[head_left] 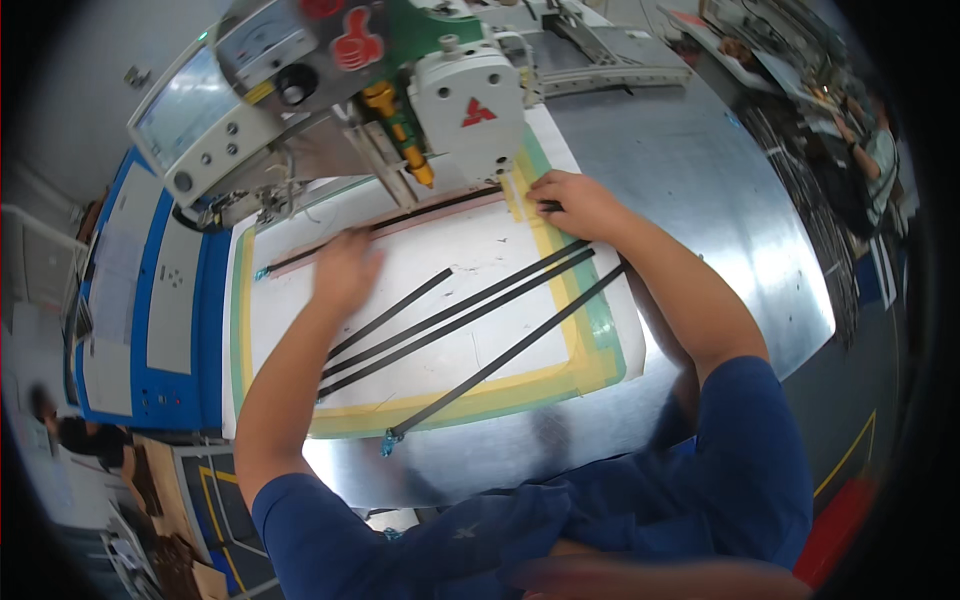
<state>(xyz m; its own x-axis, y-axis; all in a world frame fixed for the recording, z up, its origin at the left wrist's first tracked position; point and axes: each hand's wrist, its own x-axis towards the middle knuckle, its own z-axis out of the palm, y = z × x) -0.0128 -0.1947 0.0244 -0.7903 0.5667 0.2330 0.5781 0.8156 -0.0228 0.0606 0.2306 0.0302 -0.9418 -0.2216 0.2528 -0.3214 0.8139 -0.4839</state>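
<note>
A black strip [440,207] with a light-blue tip at its left end lies along a pinkish guide on the white board [490,245]. My left hand [347,270], smeared by motion, is over this strip; its fingertips are too blurred to read. At the board's taped right edge, my right hand [583,207] is closed, with a small black piece [550,205] showing at its fingers. Several loose black strips [480,310] lie slantwise between my arms. The nearest strip [505,352] has a blue wrapped end at its lower left.
A machine head [468,100] with a yellow nozzle [410,150] hangs just beyond my hands. A control screen [185,110] and blue cabinet [150,300] stand left. Yellow and green tape [480,400] borders the board on a metal table [690,180]. Another person [875,160] works far right.
</note>
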